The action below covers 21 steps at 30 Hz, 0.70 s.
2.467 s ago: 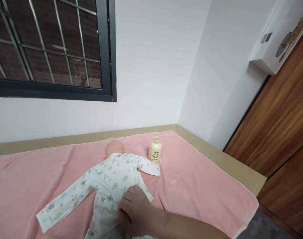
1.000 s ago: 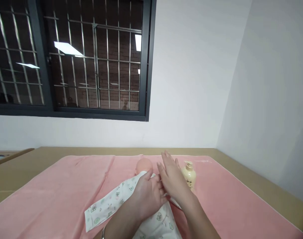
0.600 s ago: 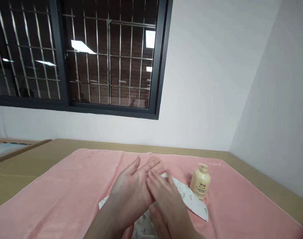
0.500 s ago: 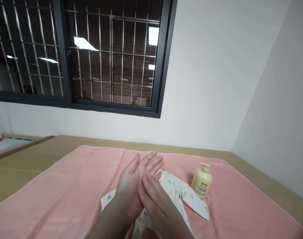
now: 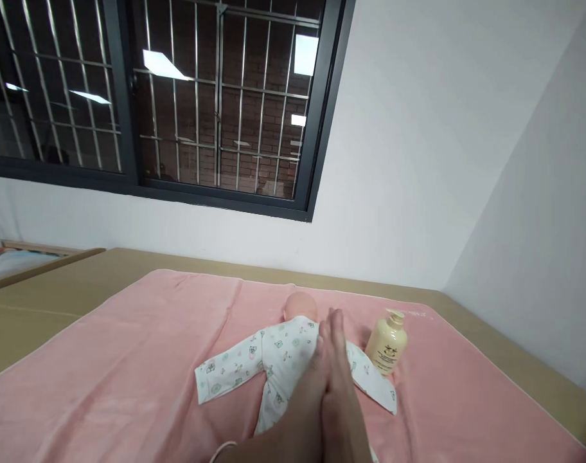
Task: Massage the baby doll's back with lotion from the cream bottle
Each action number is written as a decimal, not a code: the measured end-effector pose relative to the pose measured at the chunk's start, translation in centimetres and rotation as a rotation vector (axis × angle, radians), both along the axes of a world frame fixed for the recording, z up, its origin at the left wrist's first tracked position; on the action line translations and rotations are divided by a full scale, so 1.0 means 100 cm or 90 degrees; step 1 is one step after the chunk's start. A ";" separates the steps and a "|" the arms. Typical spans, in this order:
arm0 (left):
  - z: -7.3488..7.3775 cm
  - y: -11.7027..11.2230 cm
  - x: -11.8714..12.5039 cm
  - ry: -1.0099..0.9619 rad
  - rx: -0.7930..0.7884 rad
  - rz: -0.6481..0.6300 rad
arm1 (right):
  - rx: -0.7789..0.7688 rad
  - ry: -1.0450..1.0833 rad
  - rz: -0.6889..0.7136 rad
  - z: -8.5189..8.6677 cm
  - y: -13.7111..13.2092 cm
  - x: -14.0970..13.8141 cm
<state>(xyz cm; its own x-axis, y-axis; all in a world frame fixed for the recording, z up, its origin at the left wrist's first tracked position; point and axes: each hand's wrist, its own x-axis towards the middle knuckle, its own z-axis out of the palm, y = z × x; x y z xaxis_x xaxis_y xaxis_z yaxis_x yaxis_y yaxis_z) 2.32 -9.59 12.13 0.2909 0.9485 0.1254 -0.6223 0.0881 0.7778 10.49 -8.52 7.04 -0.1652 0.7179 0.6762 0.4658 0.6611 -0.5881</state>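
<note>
A baby doll (image 5: 274, 354) in a white printed sleepsuit lies face down on a pink towel (image 5: 114, 379), its bare head (image 5: 300, 305) toward the wall. My left hand (image 5: 312, 379) and my right hand (image 5: 338, 379) are pressed flat together, palm to palm, fingers straight and pointing away from me. They hover just over the doll's back and hide its right side. Neither hand holds anything. A cream pump bottle (image 5: 387, 344) stands upright just right of the doll's outstretched sleeve.
The towel covers a tan table (image 5: 42, 302) set into a corner of white walls. A dark barred window (image 5: 177, 103) fills the wall behind. A wooden-edged surface shows at the far left (image 5: 13, 257).
My hands, which were rubbing across each other with fingers spread, have come together palm to palm. The doll's head and left sleeve, hidden before, show again.
</note>
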 end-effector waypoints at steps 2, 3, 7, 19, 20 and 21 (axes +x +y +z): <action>0.007 0.004 -0.013 0.002 0.018 0.067 | 0.052 -0.058 0.056 -0.015 -0.009 -0.009; 0.011 0.005 -0.019 0.004 0.033 0.108 | 0.084 -0.078 0.079 -0.021 -0.012 -0.013; 0.024 0.007 -0.034 0.004 0.125 0.321 | 0.198 -0.154 0.135 -0.028 -0.016 -0.024; 0.013 -0.004 -0.019 0.267 0.161 0.456 | -0.067 -0.110 0.250 0.021 -0.027 -0.003; 0.014 -0.006 -0.020 0.274 0.180 0.461 | -0.070 -0.112 0.258 0.022 -0.027 -0.003; 0.015 -0.008 -0.022 0.275 0.189 0.465 | -0.071 -0.116 0.264 0.022 -0.027 -0.003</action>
